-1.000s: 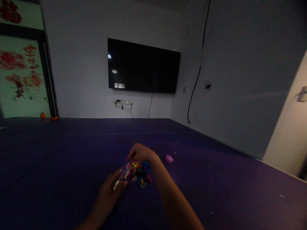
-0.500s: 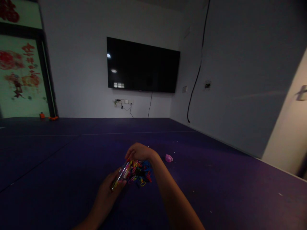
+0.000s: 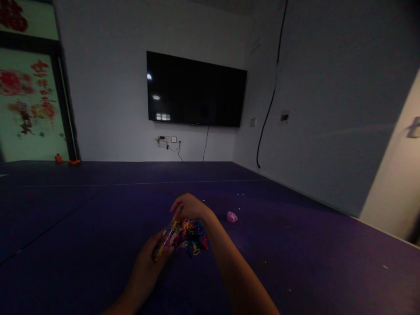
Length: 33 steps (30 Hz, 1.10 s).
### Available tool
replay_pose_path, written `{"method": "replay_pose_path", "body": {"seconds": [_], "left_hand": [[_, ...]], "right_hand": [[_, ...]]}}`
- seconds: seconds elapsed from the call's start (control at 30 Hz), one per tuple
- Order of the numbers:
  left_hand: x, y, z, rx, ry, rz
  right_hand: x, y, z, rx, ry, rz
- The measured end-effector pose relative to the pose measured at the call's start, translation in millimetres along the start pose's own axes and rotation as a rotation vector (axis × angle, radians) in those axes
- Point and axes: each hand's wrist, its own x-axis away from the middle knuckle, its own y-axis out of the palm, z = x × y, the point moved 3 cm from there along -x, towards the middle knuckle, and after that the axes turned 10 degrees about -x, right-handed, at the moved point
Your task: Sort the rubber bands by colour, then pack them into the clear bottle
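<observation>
Hands, left clasping clear container of colourful bands, right pinching bands at its mouth.

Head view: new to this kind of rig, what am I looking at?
There's no robot here: a person works bare-handed, and one camera on their head looks forward and down. The left hand holds a clear container with colourful bits inside. The right hand is at its upper end; whether it grips anything is unclear. Beside them, a pile of small colourful pieces and a pink object with a loop lie on the dark purple surface. Behind, a wall-mounted screen.
</observation>
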Motion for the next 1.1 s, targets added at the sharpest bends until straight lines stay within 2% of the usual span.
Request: {"method": "replay_pose_path", "body": {"seconds": [0.27, 0.53, 0.8, 1.1], "left_hand": [[0.7, 2.1, -2.3, 0.066, -0.057, -0.015], [-0.3, 3.7, -3.5, 0.086, -0.044, -0.032], [-1.0, 1.0, -2.2, 0.086, -0.056, 0.042], [-1.1, 1.0, -4.5, 0.144, -0.066, 0.030]], "right_hand": [[3.2, -4.2, -2.8, -0.081, -0.009, -0.039], [0.0, -4.6, -3.4, -0.160, -0.068, 0.014], [-1.8, -4.9, 1.0, -0.208, -0.052, 0.002], [0.1, -1.0, -4.8, -0.339, -0.081, -0.032]]}}
